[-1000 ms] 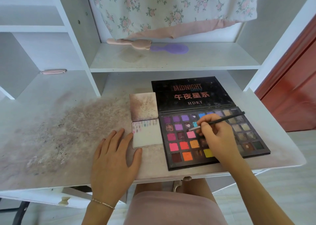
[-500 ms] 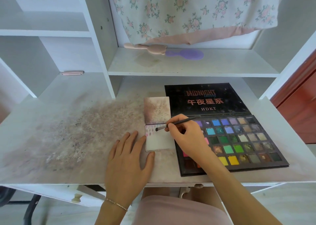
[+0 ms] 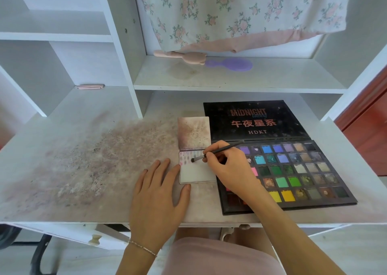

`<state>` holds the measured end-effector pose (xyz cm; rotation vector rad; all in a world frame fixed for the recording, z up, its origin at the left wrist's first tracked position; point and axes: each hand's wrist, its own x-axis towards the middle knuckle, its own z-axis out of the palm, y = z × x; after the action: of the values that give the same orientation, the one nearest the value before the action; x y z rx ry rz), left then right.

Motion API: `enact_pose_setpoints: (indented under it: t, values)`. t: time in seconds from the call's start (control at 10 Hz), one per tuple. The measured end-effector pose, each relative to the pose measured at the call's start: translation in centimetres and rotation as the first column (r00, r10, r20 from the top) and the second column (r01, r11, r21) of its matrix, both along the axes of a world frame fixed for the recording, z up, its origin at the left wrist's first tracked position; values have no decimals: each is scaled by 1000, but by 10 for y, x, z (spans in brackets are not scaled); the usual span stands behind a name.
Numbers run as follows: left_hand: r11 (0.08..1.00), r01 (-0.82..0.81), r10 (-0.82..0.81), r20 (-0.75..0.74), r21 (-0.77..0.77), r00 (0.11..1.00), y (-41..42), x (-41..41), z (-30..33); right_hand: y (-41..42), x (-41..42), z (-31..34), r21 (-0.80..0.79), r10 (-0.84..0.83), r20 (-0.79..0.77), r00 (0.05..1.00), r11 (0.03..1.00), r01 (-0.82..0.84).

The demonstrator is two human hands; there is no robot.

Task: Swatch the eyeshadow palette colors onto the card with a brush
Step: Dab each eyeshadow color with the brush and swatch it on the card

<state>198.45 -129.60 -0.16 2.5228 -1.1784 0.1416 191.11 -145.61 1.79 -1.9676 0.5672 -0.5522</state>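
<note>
Dusty card pinned by flat left hand; right hand pinching brush, tip down. Risk: smearing neighbouring swatches if card slips.

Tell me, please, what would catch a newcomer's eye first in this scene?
Most striking is the open eyeshadow palette on the right of the desk, its bright pans below a black lid. Just left of it, the right hand holds a thin brush with its tip on the small white card, while the left hand lies flat beside the card. A dusty pigment stain spreads over the desk's left half.
</note>
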Motion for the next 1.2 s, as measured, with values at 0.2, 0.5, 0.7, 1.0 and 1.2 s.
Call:
enact_pose_setpoints:
  t: [0.2, 0.5, 0.7, 1.0, 1.2]
  values:
    - [1000, -1, 1, -12, -2, 1000, 0, 0, 1, 0, 1, 0, -6, -1, 7, 1000, 1000, 1]
    - [1000, 1, -1, -2, -14, 1000, 0, -1, 0, 1, 0, 1, -5, -1, 1, 1000, 1000, 1]
    - [1000, 1, -1, -1, -14, 1000, 0, -1, 2, 1, 1, 2, 5, -2, -6, 1000, 1000, 2]
    - [1000, -1, 1, -14, -3, 1000, 0, -1, 1, 1, 0, 2, 8, -12, -7, 1000, 1000, 12]
    - [1000, -5, 5, -24, 5, 1000, 0, -1, 2, 1, 0, 1, -9, -17, 9, 1000, 1000, 17]
